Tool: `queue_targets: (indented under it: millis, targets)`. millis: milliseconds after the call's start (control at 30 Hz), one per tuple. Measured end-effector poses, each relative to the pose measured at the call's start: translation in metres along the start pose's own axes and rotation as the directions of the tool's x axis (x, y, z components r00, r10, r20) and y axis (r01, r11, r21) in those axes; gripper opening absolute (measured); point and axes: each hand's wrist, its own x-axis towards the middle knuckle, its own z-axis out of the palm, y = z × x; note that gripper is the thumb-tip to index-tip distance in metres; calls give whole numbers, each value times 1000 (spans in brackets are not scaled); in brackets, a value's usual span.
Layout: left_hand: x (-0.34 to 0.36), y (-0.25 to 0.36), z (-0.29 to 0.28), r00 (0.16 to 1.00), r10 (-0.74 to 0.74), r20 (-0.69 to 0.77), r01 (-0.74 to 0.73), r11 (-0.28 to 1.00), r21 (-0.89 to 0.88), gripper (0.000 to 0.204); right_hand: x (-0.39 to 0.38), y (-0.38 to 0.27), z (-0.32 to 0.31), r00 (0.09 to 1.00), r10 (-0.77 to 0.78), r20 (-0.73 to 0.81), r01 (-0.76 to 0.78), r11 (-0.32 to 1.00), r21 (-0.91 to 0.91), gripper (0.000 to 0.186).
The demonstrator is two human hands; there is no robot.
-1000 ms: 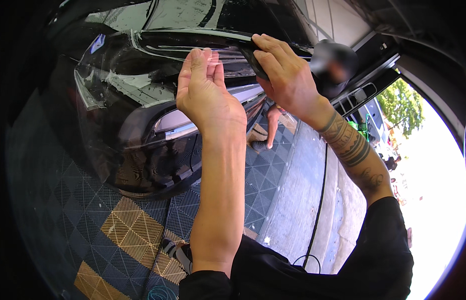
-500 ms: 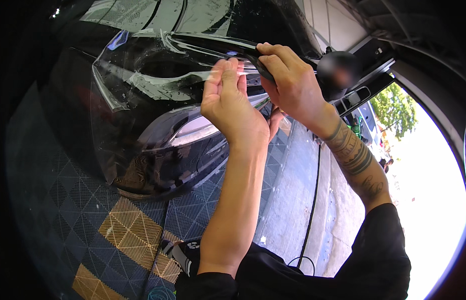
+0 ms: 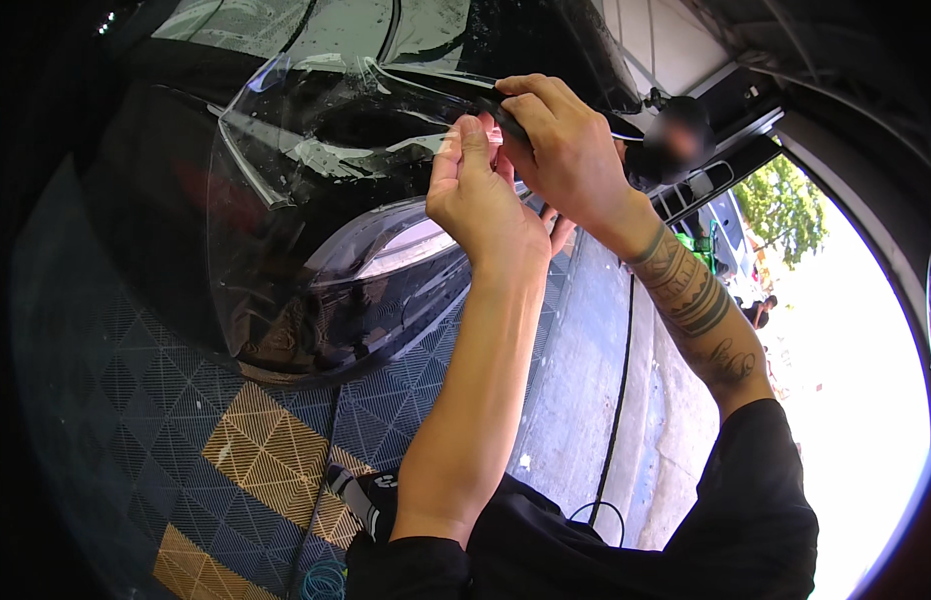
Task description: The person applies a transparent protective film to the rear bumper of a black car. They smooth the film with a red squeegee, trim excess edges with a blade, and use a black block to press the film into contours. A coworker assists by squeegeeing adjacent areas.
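A wide sheet of clear film (image 3: 226, 250) is draped over the front of a black car (image 3: 146, 200), wrinkled into pale folds and hanging loose past the headlight (image 3: 416, 245). My left hand (image 3: 486, 195) is raised above the headlight, fingers and thumb closed on the film. Just right of it, my right hand (image 3: 566, 150) is closed around a dark, thin-edged thing (image 3: 508, 122), mostly covered by the fingers, so I cannot tell its kind. The fingertips of both hands are close together. A bluish tab (image 3: 271, 75) shows at the film's upper left.
Another person (image 3: 676, 140) is just beyond my right hand, and a bit of a hand or arm (image 3: 560, 232) shows behind my left wrist. Grey and tan grid tiles (image 3: 271, 430) meet bare concrete (image 3: 576, 370). A teal coil (image 3: 324, 580) lies near my feet.
My left hand has shifted slightly right, closer to my right hand, which has moved a little left. The view has shifted a little, and the film's folds have changed slightly.
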Motion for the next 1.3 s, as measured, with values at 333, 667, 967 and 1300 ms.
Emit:
queue_targets:
  millis: [333, 667, 967, 1300]
  targets:
    - [-9, 63, -11, 945, -282, 164, 191, 886, 423, 29, 23, -16, 10, 997, 31, 68, -23, 993, -116, 20]
    - [75, 186, 24, 608, -109, 787, -557, -764, 325, 35, 31, -30, 14, 1000, -2, -7, 2, 1000, -8, 20]
    - [76, 204, -12, 636, 41, 770, -555, -669, 494, 38, 36, -36, 8, 993, 94, 69, -93, 996, -12, 14]
    - [84, 238, -7, 873, -255, 415, -368, 214, 905, 18, 45, -32, 12, 992, 120, 37, -122, 992, 37, 26]
